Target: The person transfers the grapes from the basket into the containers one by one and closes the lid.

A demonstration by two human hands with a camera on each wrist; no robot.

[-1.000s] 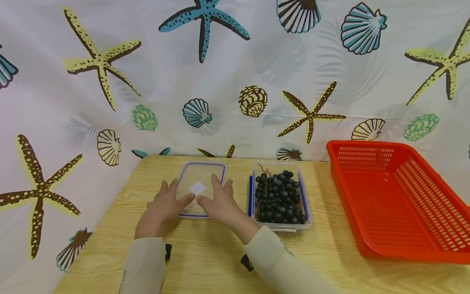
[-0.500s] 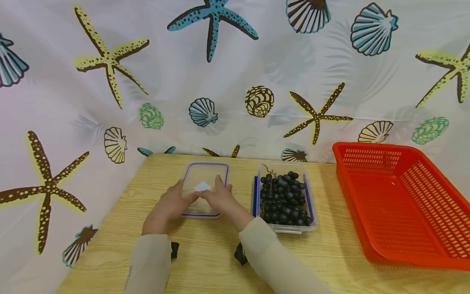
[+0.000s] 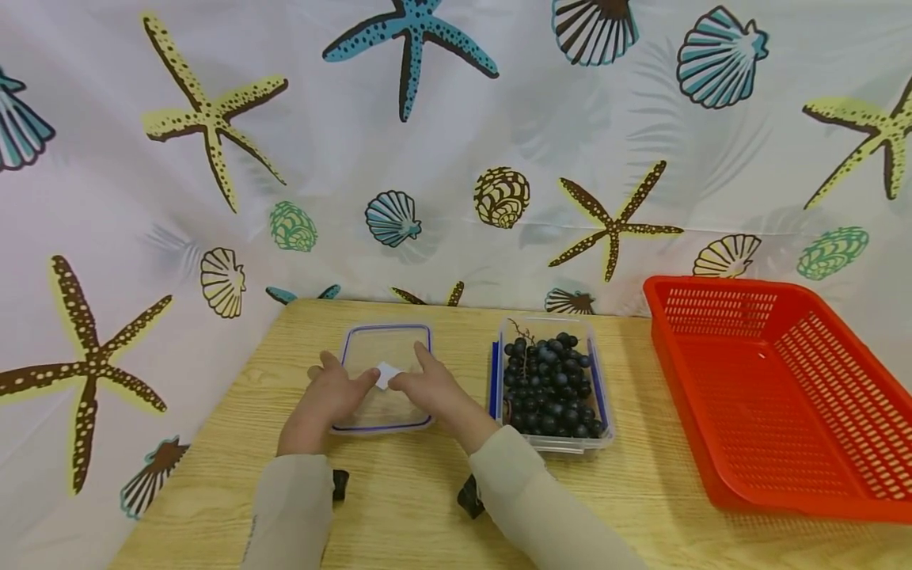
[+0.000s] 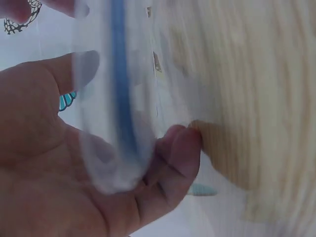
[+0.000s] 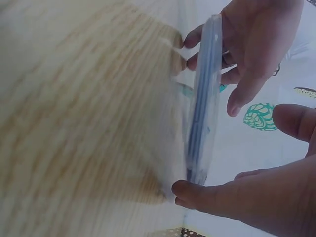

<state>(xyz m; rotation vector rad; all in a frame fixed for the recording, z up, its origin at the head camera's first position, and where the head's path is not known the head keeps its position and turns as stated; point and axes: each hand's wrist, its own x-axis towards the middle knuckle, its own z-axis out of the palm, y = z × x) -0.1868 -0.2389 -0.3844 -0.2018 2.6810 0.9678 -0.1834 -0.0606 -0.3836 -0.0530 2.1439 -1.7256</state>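
Item: white cloth [image 3: 513, 134] printed with starfish and shells, spanning the upper frame and left side.
Item: pale wood-grain table [image 3: 399, 507], across the bottom of the frame.
Item: red plastic basket [image 3: 777, 412], slotted walls, lower right.
Item: clear box [image 3: 570, 445], right of centre, lower half; contains dark grapes [image 3: 552, 384], stems showing at its upper left.
Item: clear lid [image 3: 385, 408], blue inner border, just left of centre in the lower half, between my hands.
Item: my left hand [image 3: 329, 394], lower left of centre; fingers curled round the lid's left edge, grasping it.
Item: my right hand [image 3: 435, 389], near centre; fingers grasping the lid's right edge.
Item: white label [image 3: 387, 374], mid-lid, between my thumbs.
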